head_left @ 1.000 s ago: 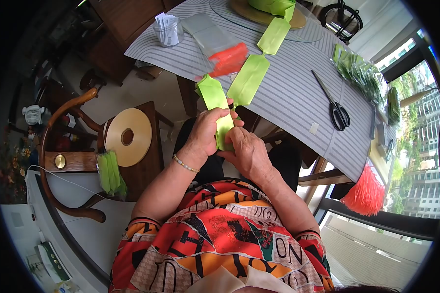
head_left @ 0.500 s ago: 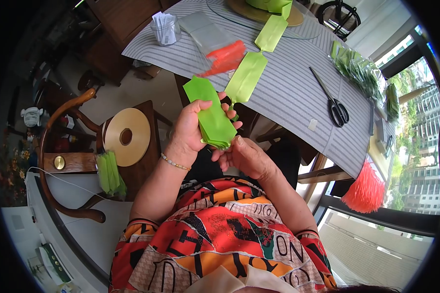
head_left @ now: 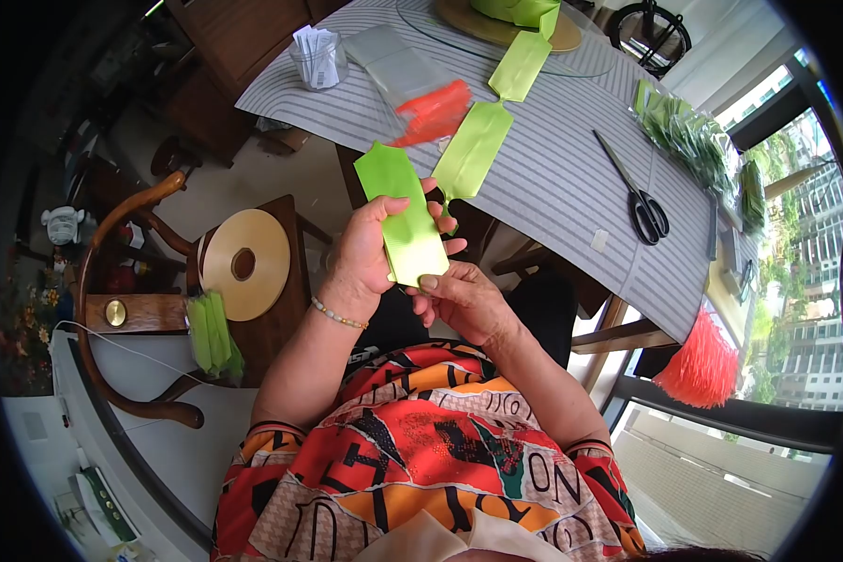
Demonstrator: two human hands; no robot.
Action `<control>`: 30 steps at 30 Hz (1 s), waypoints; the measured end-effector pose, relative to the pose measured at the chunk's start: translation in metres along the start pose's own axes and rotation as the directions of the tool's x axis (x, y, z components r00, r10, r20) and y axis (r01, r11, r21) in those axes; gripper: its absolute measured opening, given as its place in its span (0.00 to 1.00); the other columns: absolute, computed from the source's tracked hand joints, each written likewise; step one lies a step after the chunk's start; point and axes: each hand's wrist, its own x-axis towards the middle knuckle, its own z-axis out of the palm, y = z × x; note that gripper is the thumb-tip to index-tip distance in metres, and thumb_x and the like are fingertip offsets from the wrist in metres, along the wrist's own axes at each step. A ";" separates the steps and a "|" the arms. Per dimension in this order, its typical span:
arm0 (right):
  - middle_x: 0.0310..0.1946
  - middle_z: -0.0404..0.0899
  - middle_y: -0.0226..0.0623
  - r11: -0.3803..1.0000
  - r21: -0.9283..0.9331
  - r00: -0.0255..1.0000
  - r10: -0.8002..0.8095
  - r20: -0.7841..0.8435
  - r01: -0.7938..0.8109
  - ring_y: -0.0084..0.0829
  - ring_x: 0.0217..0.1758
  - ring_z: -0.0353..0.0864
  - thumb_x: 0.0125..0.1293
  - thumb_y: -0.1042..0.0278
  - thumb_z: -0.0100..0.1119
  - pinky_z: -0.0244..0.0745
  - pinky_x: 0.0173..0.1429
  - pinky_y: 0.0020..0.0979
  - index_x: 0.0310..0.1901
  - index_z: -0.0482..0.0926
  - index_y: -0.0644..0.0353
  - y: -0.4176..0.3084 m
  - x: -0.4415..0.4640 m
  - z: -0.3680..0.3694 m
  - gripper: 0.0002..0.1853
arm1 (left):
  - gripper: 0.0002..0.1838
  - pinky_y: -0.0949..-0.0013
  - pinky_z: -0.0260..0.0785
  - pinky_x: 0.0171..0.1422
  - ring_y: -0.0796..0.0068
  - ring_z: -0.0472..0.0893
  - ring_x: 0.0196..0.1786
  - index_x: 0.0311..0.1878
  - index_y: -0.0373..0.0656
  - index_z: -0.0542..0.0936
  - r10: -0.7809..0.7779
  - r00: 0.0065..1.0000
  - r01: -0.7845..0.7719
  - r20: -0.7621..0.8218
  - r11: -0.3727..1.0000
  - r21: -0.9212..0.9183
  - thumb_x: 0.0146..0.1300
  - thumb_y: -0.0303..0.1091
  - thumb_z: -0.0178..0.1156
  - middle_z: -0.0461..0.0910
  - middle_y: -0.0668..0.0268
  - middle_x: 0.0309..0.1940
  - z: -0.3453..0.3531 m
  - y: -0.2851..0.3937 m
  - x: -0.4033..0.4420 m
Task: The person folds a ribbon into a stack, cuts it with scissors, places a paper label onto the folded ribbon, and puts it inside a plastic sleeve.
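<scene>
A stack of bright green folded ribbon [head_left: 405, 211] lies in my left hand [head_left: 361, 245], thumb on top and fingers curled round its far side. At the stack's near end, my right hand [head_left: 468, 302] pinches the lower corner between thumb and fingers. From beside my left fingertips a paler green ribbon chain [head_left: 475, 150], narrowed between its flat sections, runs up across the striped table to a green roll [head_left: 510, 9] on a round board. Clear plastic bags [head_left: 393, 64] and red strands [head_left: 434, 110] lie left of the chain.
Black scissors [head_left: 643, 208] rest on the striped table [head_left: 562, 178]. Packed green bundles [head_left: 688, 136] lie at the right, above a red fringe [head_left: 696, 363]. A glass of white slips [head_left: 318, 61] stands at the upper left. A cream ribbon reel [head_left: 244, 264] sits on the chair.
The stack, upright between both hands a second ago, now lies tilted left with its broad face up. My right hand has dropped a little to its lower corner.
</scene>
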 end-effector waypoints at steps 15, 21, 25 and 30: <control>0.36 0.81 0.31 0.977 -0.212 0.994 -0.047 -0.103 0.024 0.21 0.31 0.79 0.70 0.55 0.63 0.76 0.37 0.24 0.47 0.76 0.60 -0.005 -0.013 0.001 0.17 | 0.29 0.45 0.77 0.58 0.51 0.82 0.48 0.71 0.40 0.60 0.126 0.990 -0.135 0.070 0.982 0.134 0.67 0.29 0.49 0.77 0.50 0.50 0.011 0.000 0.003; 0.31 0.74 0.30 0.433 -0.898 0.821 -0.539 -0.187 0.080 0.21 0.29 0.70 0.59 0.63 0.74 0.69 0.33 0.25 0.42 0.71 0.60 -0.033 -0.029 0.017 0.20 | 0.23 0.49 0.80 0.54 0.54 0.83 0.45 0.64 0.34 0.67 0.264 0.964 -0.243 -0.043 0.933 0.266 0.67 0.29 0.50 0.78 0.52 0.47 0.006 -0.002 0.008; 0.29 0.72 0.37 -0.061 -0.982 0.739 -0.650 0.175 0.179 0.40 0.31 0.74 0.48 0.71 0.76 0.67 0.37 0.40 0.40 0.70 0.57 -0.022 -0.022 0.043 0.22 | 0.16 0.55 0.81 0.53 0.57 0.84 0.44 0.52 0.29 0.74 0.278 0.955 -0.234 -0.106 0.922 0.308 0.67 0.32 0.52 0.79 0.52 0.44 0.009 -0.011 0.013; 0.31 0.74 0.36 -0.181 -0.973 0.716 -0.661 0.226 0.140 0.43 0.33 0.75 0.47 0.72 0.74 0.63 0.38 0.41 0.39 0.69 0.56 -0.014 -0.011 0.037 0.22 | 0.17 0.61 0.80 0.50 0.61 0.85 0.42 0.49 0.30 0.76 0.260 0.956 -0.201 -0.137 0.918 0.341 0.67 0.36 0.53 0.83 0.51 0.39 0.016 -0.016 0.012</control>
